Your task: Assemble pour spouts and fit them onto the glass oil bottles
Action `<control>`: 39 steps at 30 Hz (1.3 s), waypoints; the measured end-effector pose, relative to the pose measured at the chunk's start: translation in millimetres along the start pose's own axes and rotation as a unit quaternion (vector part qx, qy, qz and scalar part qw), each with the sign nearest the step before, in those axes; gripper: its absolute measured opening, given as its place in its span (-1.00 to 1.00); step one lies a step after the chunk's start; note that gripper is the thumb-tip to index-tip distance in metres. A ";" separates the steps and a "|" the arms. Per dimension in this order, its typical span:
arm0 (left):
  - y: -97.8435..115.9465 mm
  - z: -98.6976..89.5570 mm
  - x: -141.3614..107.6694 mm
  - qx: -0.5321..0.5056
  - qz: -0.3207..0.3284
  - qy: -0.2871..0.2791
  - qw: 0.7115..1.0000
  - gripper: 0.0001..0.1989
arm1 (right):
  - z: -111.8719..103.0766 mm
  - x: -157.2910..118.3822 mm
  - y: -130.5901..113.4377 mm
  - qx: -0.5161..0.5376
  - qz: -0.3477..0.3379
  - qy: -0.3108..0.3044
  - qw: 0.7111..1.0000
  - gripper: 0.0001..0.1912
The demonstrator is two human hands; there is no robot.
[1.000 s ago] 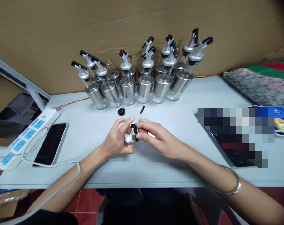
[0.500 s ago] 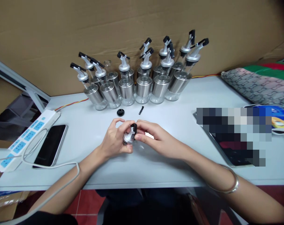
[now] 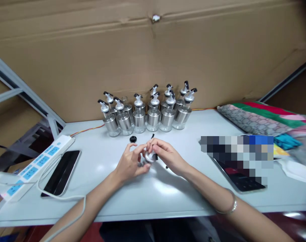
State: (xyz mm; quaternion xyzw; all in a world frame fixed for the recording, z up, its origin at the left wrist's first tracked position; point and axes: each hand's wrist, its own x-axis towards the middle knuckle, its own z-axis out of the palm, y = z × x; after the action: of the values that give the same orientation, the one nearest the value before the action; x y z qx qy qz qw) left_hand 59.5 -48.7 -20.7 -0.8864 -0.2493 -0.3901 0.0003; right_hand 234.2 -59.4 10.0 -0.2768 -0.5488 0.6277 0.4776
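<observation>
In the head view, a silver pourer top (image 3: 150, 157) with a black lever is held up between the two hands, above a pale table (image 3: 143, 201). It is gripped in the curled fingers and thumb of the left hand (image 3: 127, 164), spread narrowly around its round base. Its upper part is pinched by the fingertips of the right hand (image 3: 169, 156), closed over it from the other side; the exact contact is blurred.

Just beyond the left fingers, a round black stopper (image 3: 133, 139) is laid on the table. A thin black strip (image 3: 153, 135) is seen just past the right fingertips, partly hidden by them. A small dark piece (image 3: 167, 167) is partly covered by the right hand; what it is cannot be told.

Farther ahead of both hands, glass bottles (image 3: 153, 118) with metal sleeves are grouped upright, most of them fitted with similar pourers. To the left of the left hand, a dark-screened phone (image 3: 62, 173) is placed beside a white power strip (image 3: 40, 166), and the left forearm is crossed by a pale cable (image 3: 64, 198). To the right of the right hand, a flat device (image 3: 246, 183) is partly masked by pixelation.
</observation>
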 end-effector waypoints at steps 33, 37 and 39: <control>-6.0 1.2 5.4 -0.041 -0.105 -0.222 0.968 -0.76 | -16.8 217.7 -118.2 -0.807 0.063 -0.054 0.585 -0.70; -0.7 6.4 4.7 -0.035 -0.102 -0.256 0.961 -0.79 | -23.0 216.5 -110.1 -0.788 0.029 -0.044 0.614 -0.77; 2.0 9.9 3.3 -0.026 -0.099 -0.268 0.958 -0.84 | -28.4 216.4 -113.4 -0.768 -0.034 -0.010 0.639 -0.83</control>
State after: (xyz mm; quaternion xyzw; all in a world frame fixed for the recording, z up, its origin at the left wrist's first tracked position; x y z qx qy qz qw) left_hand 69.2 -47.1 -24.9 -0.9291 -0.3163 -0.1425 -0.1284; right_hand 208.0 141.5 149.4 -0.5188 -0.8472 -0.0338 0.1091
